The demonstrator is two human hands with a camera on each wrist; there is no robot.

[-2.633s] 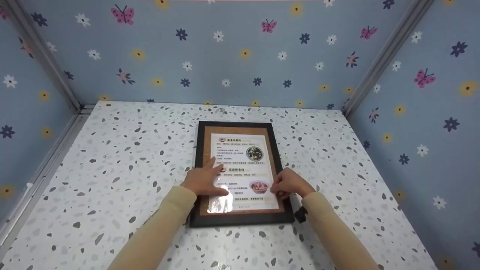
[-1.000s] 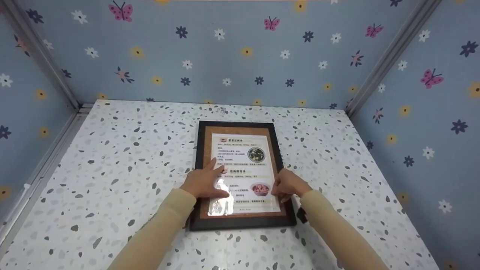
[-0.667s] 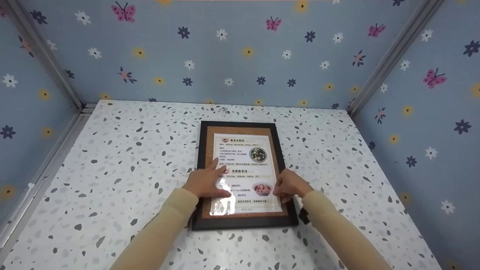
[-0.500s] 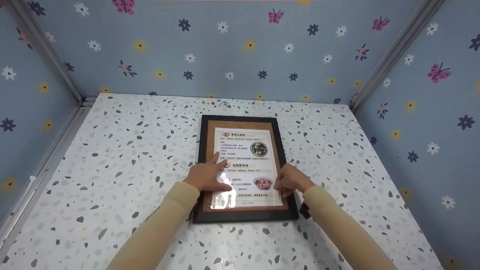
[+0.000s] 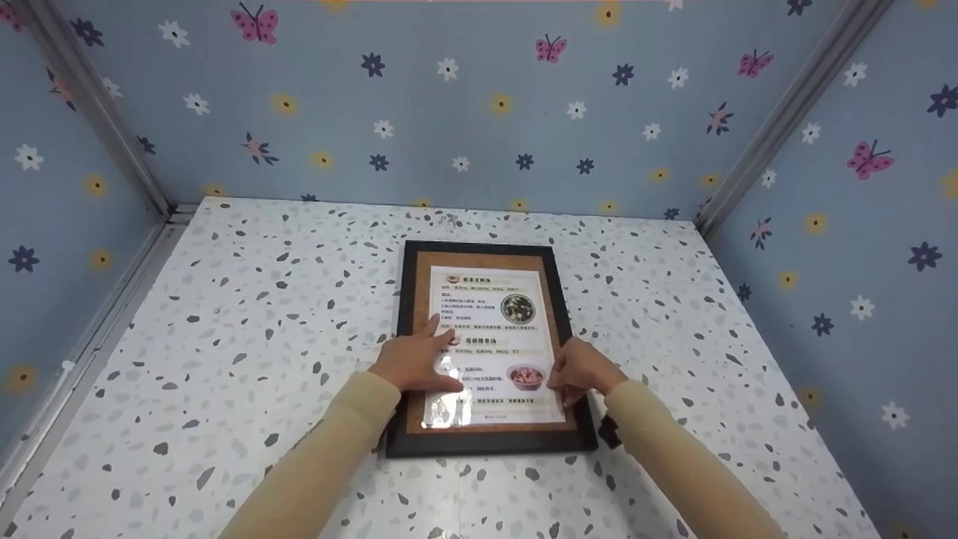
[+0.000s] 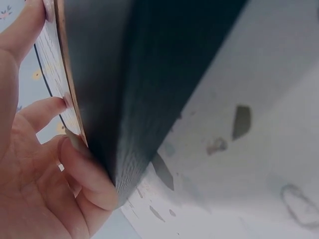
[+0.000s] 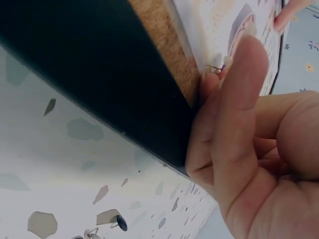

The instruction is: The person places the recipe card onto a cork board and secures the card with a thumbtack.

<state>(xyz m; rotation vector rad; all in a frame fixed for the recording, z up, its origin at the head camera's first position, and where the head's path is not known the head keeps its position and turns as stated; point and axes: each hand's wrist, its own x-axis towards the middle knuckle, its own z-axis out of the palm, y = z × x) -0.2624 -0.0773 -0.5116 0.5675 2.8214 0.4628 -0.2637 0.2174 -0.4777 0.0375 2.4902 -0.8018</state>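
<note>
A dark-framed cork board (image 5: 479, 258) lies on the speckled tabletop, bearing a glossy printed sheet (image 5: 483, 299) with recipe text and two food pictures. My left hand (image 5: 414, 361) rests on the lower left of the sheet, thumb and forefinger spread; in the left wrist view its other fingers (image 6: 87, 172) bend against the board's dark side. At the sheet's right edge, my right hand (image 5: 584, 369) pinches with curled fingers, beside the pink bowl picture. The right wrist view shows the fingertips (image 7: 249, 55) at the sheet's margin, over the cork; they partly hide what lies between them.
White speckled tabletop (image 5: 284, 299) surrounds the board. Blue panels (image 5: 449, 97) printed with flowers and butterflies stand at the back and both sides, joined by grey metal posts (image 5: 793, 105). Glare lies on the sheet's lower left.
Both hands keep their places on the sheet and the board lies as before. Only the head view has shifted slightly.
</note>
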